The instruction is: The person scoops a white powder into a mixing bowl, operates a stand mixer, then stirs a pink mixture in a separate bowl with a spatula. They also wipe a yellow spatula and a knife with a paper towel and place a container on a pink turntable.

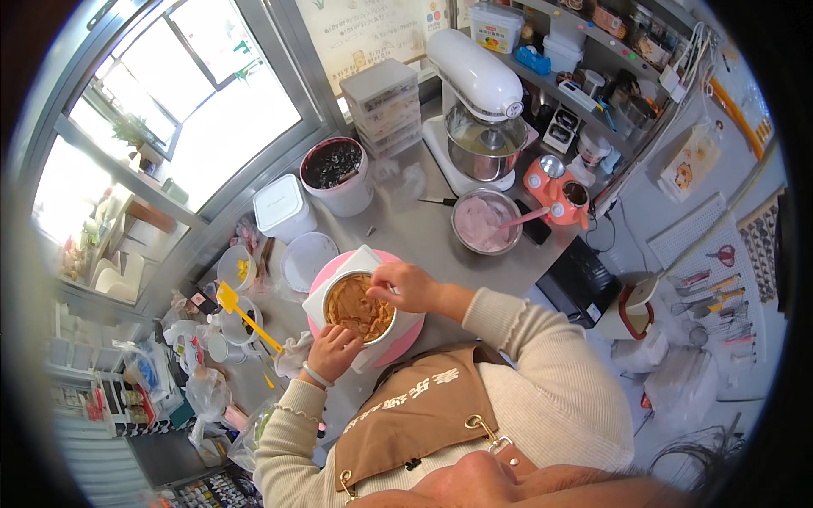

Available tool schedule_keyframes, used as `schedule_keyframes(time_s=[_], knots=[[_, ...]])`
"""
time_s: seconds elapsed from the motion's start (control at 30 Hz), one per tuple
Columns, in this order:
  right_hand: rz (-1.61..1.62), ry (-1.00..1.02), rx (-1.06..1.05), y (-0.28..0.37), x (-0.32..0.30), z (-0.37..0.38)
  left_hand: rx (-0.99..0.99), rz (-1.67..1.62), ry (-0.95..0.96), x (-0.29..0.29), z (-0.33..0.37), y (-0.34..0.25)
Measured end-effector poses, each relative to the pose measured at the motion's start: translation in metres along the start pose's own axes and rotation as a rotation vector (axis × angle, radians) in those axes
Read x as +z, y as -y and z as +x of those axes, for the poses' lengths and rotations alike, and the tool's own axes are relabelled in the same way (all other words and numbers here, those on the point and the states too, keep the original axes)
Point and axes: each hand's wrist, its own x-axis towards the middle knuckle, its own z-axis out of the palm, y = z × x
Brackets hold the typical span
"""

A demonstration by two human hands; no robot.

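A round white-rimmed mould [390,331] sits on a white square board [366,258] over a pink turntable [406,333]. Inside it lies a lumpy brown filling [356,306]. From the near left, my left hand [331,350] reaches the mould's rim, its fingers apart and their tips at the filling's edge. Over the rim's right side, my right hand [408,289] is closed, thumb and fingers pinched together above the filling. Whatever may be between those fingertips is hidden.
A steel bowl of pink cream [484,222] with a pink spatula stands right, before a white stand mixer [478,76]. A tub of dark filling [337,173] and a white lidded tub [279,206] stand behind. A yellow spatula [246,315] and bowls lie left.
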Motion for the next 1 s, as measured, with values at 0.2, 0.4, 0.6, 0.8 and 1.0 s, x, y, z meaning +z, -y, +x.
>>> schedule_keyframes(time_s=[0.2, 0.4, 0.6, 0.8, 1.0], knots=[[0.142, -0.266, 0.156, 0.025, -0.012, -0.029, -0.560, -0.521, -0.560, 0.010, 0.006, 0.013], [-0.226, -0.076, -0.314, 0.032, 0.013, -0.006, -1.015, -1.954, -0.890, 0.050, -0.011, 0.033], [-0.446, 0.426, -0.197, 0.020, 0.027, 0.020, -1.302, -1.819, -0.725, 0.074, -0.021, 0.033], [-0.588, 0.731, -0.219, 0.020, 0.035, 0.038, -1.378, -1.408, -0.184, 0.050, -0.018, 0.030], [-0.635, 0.835, -0.177, 0.019, 0.054, 0.043, -1.493, -1.249, -0.170, 0.054, -0.016, 0.035]])
